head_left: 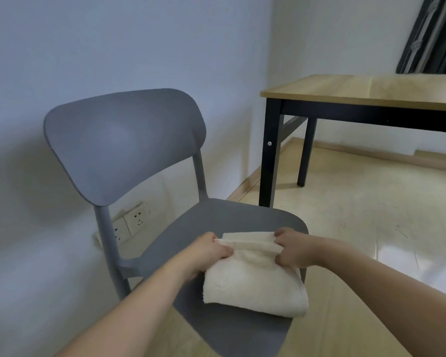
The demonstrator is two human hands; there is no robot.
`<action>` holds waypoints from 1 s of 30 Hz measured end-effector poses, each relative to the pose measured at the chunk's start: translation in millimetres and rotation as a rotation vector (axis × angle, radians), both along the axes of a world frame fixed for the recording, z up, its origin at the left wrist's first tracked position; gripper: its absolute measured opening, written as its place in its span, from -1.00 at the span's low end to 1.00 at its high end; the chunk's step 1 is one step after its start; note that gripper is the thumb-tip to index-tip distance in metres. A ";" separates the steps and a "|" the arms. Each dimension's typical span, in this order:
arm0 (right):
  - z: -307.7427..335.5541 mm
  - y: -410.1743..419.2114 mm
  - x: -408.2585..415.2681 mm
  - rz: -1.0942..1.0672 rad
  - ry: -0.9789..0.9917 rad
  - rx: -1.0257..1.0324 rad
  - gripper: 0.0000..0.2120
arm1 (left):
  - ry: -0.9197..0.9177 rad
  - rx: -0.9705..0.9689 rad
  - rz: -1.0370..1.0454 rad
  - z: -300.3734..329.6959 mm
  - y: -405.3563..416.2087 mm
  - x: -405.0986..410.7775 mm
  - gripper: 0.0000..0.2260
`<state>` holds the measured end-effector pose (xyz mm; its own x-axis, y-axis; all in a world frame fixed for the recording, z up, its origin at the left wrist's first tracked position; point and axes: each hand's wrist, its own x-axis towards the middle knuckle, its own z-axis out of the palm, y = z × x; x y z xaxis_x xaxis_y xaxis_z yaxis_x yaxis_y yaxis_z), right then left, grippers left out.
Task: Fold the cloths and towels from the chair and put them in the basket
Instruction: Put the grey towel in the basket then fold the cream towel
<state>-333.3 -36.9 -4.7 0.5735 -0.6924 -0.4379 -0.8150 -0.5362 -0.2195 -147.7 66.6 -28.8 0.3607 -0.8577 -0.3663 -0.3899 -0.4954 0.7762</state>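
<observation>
A cream towel (252, 282) lies on the seat of the grey chair (216, 220), already doubled over, its rounded fold nearest the person and its loose edges farthest away. The left hand (209, 249) pinches those far edges at one corner, fingers curled tight over the layered hem; the right hand (292, 249) does the same at the other corner, so the strip of hem runs taut and straight between the two hands. Gripping both corners at once looks like the way to keep the layers lined up, either to bring them over for another fold or to lift the bundle without it falling open. The seat beneath the hands serves as the flat surface for folding, and the bulk of the towel rests on it just below the wrists. Beyond the right hand, well apart, stands a wooden bench (319, 91) with black legs, a pale cloth (412, 86) spread on its top. No basket is in sight, so I judge the putting-away part for this towel is not yet done, and where it must be carried I cannot tell.
</observation>
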 end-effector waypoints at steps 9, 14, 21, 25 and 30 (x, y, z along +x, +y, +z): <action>54.7 17.4 -10.1 0.099 -0.043 0.005 -0.86 | -0.168 -0.019 -0.280 60.8 28.8 -1.7 -0.88; 154.7 58.0 -34.5 0.076 -0.235 0.050 -0.80 | -0.324 -0.277 -0.305 157.2 63.6 -20.2 -0.86; 270.5 116.0 -57.5 -0.080 -0.580 -0.228 -0.87 | -0.268 -0.701 -0.228 256.4 110.5 -52.9 -0.84; 284.1 127.3 -62.7 -0.144 -0.704 -0.314 -0.86 | -0.340 -0.761 -0.165 274.5 122.3 -55.4 -0.76; 254.0 122.1 -50.8 -0.134 -0.499 -0.338 -0.86 | -0.235 -0.542 -0.168 248.7 114.3 -59.7 -0.91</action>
